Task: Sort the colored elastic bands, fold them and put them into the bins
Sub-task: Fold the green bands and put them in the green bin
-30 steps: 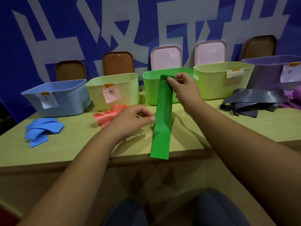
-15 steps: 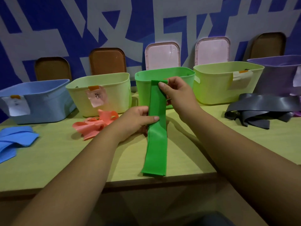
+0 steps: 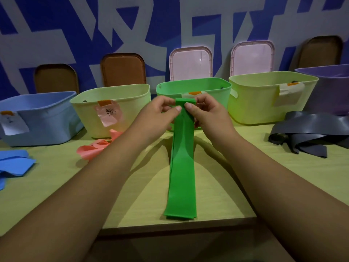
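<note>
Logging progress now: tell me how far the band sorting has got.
Done: bands look grouped by colour on the table, with blue bands, pink bands and grey bands in piles. In hand: left hand and right hand pinch the top end of the green band before the green bin, not fully folded. Left: folding and binning every pile; bin contents are hidden.

Bins (image 3: 194,82) behind bands (image 3: 182,176) on table (image 3: 56,176)

A long green band (image 3: 182,167), doubled flat, stretches from the table's (image 3: 245,186) near edge up to the green bin (image 3: 207,86), its far end pinched between the left hand (image 3: 160,114) and the right hand (image 3: 209,114). Blue bands (image 3: 13,163), coral bands (image 3: 94,148) and grey bands (image 3: 309,133) lie in heaps.
</note>
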Tool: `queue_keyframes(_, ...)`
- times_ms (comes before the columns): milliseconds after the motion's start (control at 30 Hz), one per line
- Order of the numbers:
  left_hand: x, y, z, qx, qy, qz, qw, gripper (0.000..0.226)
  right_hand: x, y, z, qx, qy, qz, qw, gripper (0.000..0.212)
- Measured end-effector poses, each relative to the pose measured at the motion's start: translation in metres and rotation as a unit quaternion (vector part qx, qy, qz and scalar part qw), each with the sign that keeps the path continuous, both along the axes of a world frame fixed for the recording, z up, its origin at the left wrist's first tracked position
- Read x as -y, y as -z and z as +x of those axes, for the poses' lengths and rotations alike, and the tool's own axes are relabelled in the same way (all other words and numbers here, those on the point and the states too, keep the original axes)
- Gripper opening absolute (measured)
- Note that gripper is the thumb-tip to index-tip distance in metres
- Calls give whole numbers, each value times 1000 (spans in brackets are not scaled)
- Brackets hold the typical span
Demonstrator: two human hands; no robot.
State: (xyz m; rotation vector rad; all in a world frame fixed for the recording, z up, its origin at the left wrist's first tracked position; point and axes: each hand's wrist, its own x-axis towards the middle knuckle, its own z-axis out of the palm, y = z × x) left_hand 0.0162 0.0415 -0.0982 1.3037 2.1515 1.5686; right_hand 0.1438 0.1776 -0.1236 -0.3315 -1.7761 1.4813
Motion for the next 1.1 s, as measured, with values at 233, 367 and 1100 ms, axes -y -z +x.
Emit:
queue_keyframes(233, -4, 13, -15, 58, 22, 73, 995, 12, -2, 7, -5, 30, -1, 14, 999, 16)
queue_keyframes(367, -1, 13, -19, 82, 33, 94, 992, 14, -3, 7, -9, 34, -20, -5, 999, 7)
queue_keyframes(1100, 3, 23, -7, 116, 47, 117, 985, 2, 3, 6, -6, 58, -11, 28, 998, 11)
